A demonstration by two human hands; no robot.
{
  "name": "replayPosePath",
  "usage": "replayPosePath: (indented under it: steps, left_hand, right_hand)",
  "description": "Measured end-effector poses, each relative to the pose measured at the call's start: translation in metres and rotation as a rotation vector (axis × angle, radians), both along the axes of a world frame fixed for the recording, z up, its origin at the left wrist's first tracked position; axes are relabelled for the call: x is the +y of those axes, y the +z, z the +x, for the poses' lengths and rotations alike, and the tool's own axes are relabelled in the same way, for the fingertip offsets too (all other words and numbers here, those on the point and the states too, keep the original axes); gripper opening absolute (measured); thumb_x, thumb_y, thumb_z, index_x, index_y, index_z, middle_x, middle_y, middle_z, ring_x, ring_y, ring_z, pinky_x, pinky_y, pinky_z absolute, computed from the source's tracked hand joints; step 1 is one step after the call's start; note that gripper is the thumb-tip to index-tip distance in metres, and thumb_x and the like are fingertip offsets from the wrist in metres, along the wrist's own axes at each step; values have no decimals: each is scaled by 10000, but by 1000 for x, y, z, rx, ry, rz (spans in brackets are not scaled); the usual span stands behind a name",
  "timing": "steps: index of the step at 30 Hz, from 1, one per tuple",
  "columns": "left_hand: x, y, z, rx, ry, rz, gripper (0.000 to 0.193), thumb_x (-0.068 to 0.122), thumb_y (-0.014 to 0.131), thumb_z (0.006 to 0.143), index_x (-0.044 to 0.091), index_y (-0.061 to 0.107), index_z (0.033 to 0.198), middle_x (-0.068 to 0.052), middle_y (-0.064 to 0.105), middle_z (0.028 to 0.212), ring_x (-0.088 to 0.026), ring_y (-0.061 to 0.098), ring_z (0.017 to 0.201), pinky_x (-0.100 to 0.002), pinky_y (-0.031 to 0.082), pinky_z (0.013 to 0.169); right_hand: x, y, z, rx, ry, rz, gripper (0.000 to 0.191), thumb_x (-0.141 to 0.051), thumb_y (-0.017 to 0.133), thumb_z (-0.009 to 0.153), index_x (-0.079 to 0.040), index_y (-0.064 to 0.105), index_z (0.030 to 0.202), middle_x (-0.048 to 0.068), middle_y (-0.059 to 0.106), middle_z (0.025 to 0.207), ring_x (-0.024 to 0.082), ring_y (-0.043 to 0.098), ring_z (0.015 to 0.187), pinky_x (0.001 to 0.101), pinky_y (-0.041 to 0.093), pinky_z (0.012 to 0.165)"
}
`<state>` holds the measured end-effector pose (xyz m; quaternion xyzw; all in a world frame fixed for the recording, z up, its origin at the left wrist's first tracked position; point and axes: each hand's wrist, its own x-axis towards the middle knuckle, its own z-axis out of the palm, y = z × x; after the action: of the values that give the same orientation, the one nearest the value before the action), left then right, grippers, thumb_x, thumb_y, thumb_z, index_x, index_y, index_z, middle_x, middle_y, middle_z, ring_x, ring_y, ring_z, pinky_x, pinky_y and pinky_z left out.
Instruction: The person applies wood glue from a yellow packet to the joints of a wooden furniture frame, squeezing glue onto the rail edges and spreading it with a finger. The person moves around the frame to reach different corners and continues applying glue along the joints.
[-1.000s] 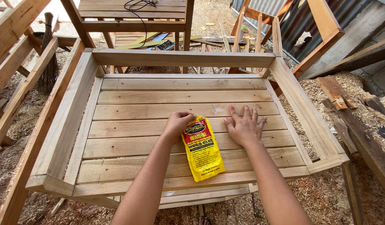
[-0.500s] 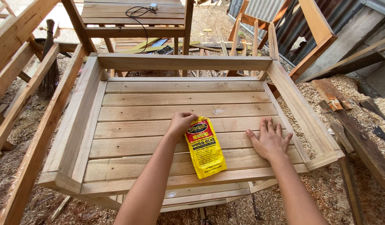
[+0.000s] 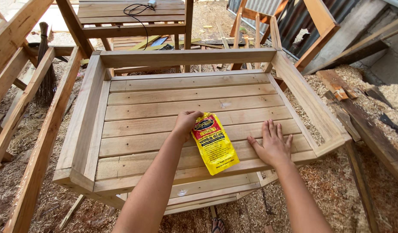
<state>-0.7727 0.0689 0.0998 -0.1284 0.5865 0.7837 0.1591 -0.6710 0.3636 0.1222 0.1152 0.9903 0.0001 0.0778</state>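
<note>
A yellow glue pouch (image 3: pixel 215 144) with a red and black label lies on the slatted top of a wooden frame (image 3: pixel 190 57). My left hand (image 3: pixel 186 123) is closed on the pouch's upper end and holds it against the slats. To the right of the pouch, my right hand (image 3: pixel 273 144) lies flat with its fingers spread on the planks near the frame's right rail, holding nothing.
A broom (image 3: pixel 46 77) leans at the left among wooden beams. Behind the frame stands a wooden table (image 3: pixel 130 13) with a black cable (image 3: pixel 136 8) on it. Offcuts (image 3: pixel 337 86) and sawdust (image 3: pixel 332 172) cover the ground at the right.
My right hand has slid to the right and toward me across the slats. My left hand stays on the pouch, which has barely shifted.
</note>
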Motion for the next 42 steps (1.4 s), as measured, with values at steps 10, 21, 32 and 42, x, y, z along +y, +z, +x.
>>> replayPosePath:
  steps: [10,21,32,42]
  left_hand:
    - [50,-2,38,53,-172,-3,214,128,696,913,-61,751,998,-132,749,844,-182,709,648,-345,601,574]
    - [71,14,82,112,-203,-68,226,156,682,905,-34,769,992,-113,756,822,-153,683,630,-305,548,562]
    - [106,55,166,243,-32,-147,243,193,675,938,-25,771,988,-86,768,826,-112,693,684,-281,566,616]
    - [185,55,247,343,81,-260,249,210,671,953,-21,763,973,-57,771,831,-76,668,707,-268,561,639]
  right_hand:
    - [-14,-11,29,197,119,-48,832,-764,310,924,-287,276,1603,-21,194,1694,281,146,1558,632,94,1225]
    - [-12,0,60,466,293,-488,303,-326,674,914,-114,748,1117,71,677,1369,284,636,1258,415,510,1054]
    - [-1,50,114,231,-191,-1714,297,-161,634,947,-7,673,1198,99,763,967,167,739,794,308,616,679]
    - [58,31,173,217,-97,-1858,371,30,747,835,64,655,1192,150,778,1016,143,749,836,268,629,731]
